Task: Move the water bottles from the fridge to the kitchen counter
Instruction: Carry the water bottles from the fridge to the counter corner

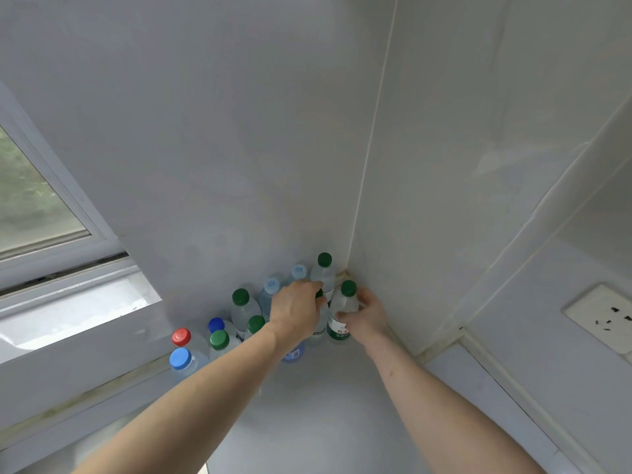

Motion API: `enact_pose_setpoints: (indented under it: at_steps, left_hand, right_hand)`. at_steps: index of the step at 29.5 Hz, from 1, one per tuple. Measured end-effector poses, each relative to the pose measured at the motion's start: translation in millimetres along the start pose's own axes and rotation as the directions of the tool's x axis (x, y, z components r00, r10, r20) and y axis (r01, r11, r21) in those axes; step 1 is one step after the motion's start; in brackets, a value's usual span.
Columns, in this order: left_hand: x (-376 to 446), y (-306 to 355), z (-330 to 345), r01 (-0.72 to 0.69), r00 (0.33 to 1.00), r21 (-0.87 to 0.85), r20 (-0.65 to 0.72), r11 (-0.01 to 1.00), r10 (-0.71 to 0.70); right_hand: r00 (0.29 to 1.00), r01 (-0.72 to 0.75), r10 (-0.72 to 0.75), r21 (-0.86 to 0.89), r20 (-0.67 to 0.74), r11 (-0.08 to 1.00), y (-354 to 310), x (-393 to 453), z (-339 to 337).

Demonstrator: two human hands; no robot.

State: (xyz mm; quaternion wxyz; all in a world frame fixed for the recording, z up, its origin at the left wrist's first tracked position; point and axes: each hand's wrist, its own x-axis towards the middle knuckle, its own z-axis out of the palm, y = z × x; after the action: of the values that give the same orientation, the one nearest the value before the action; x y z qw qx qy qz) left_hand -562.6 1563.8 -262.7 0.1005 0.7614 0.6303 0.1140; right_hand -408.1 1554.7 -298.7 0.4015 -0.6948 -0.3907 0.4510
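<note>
Several clear water bottles stand on the white kitchen counter (318, 405) in the corner of two walls, with green, blue and red caps. My right hand (367, 316) grips a green-capped bottle (343, 311) with a green label, upright near the corner. My left hand (297, 311) is closed over the top of another bottle (316, 331) just left of it, hiding most of its dark green cap. Behind them stand a green-capped bottle (324, 271) and two pale-blue-capped ones (272, 292). A red-capped bottle (182, 338) and a blue-capped bottle (181, 360) stand at the left end.
A window (30, 203) with a white sill (75, 302) is on the left. A wall socket (605, 316) sits on the right wall. White tiled walls meet at the corner behind the bottles. The fridge is out of view.
</note>
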Motion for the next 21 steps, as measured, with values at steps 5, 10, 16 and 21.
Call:
enact_pose_setpoints:
  at_steps: [5,10,16,21]
  left_hand:
    - [-1.5,-3.0,0.4,0.019,1.0,-0.022,0.013,1.0,-0.019]
    - [-5.9,2.0,3.3,0.117,0.993,-0.174,0.053,0.978,-0.109]
    - [-11.7,3.9,1.3,0.121,0.992,-0.226,0.047,0.967,-0.114]
    - [-12.1,1.4,-1.7,0.051,0.989,-0.191,0.145,0.98,-0.023]
  right_hand:
    - [1.0,-0.004,0.002,0.071,0.022,0.997,-3.3,12.5,9.1]
    - [1.0,-0.007,0.008,0.083,-0.016,0.997,-0.4,20.3,19.6]
    - [0.998,0.014,-0.022,0.122,0.064,0.992,3.7,20.0,18.2]
    - [0.992,0.064,-0.059,-0.045,0.115,0.997,-2.8,2.0,3.4]
